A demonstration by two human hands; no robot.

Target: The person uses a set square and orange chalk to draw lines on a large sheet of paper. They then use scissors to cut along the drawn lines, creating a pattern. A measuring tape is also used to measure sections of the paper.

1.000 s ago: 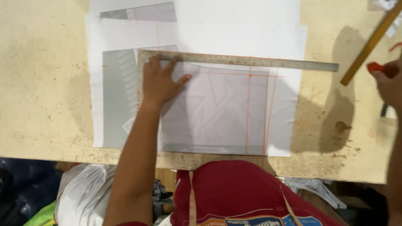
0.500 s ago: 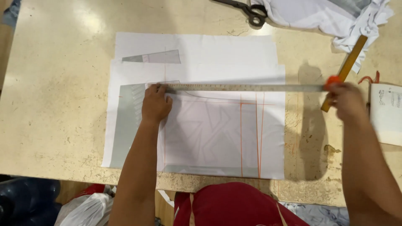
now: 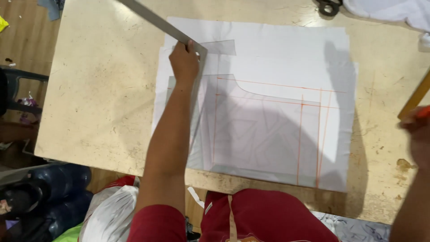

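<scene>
The left hand is clenched around the corner of a metal L-square ruler; 1 arm of it runs up and away to the hand's left, the other drops below the hand along the forearm. Just right of the hand lie white pattern sheets with orange lines on the table. The right hand sits far right, blurred; its grip cannot be told.
</scene>
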